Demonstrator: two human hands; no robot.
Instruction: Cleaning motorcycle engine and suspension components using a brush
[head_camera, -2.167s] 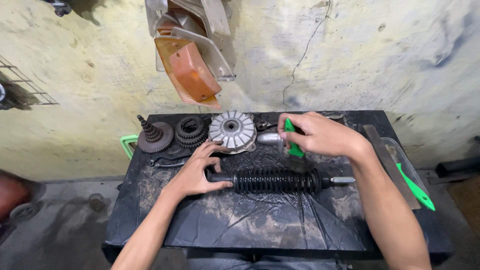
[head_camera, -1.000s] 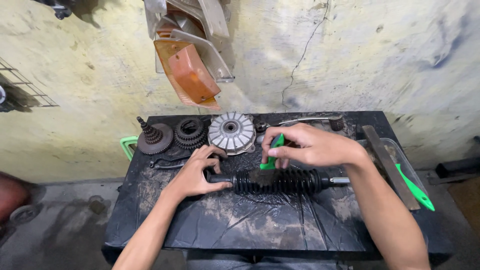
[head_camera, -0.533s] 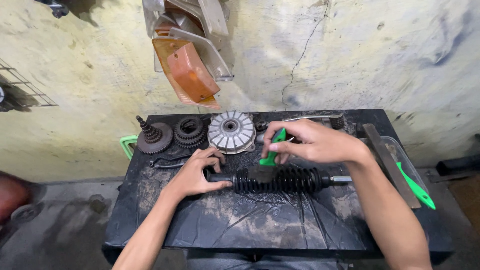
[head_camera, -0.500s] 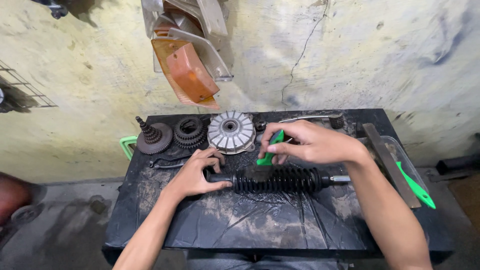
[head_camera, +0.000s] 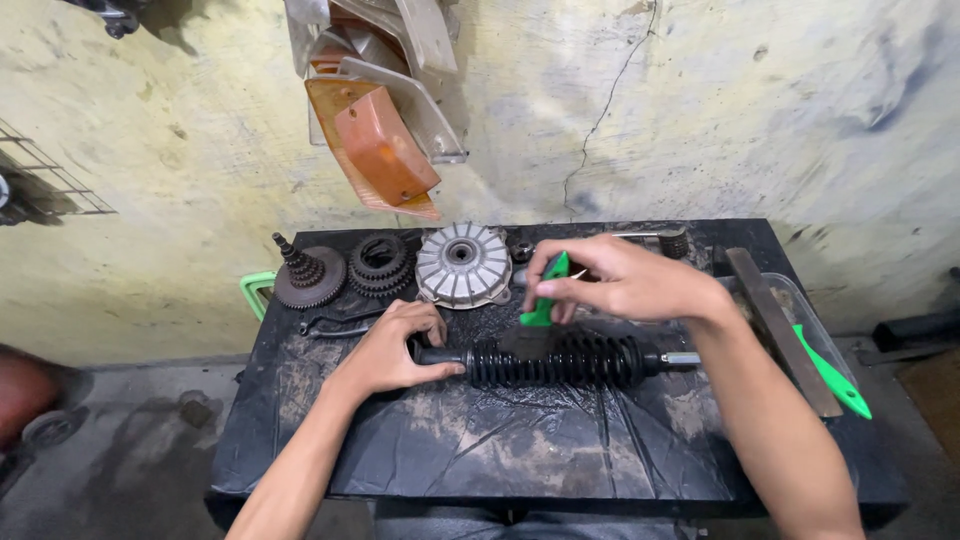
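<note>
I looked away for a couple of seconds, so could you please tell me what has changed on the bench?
The right hand brought the green-handled brush from the bench's far edge down onto the black coil spring shock absorber. The left hand stays on the shock's left end; the gears and finned drum have not moved.

A black coil-spring shock absorber (head_camera: 555, 361) is lying lengthwise across the grimy tabletop (head_camera: 520, 450), its bare metal rod pointing right. A green-handled brush (head_camera: 543, 297) is being held upright, bristles pressed onto the coils.
</note>
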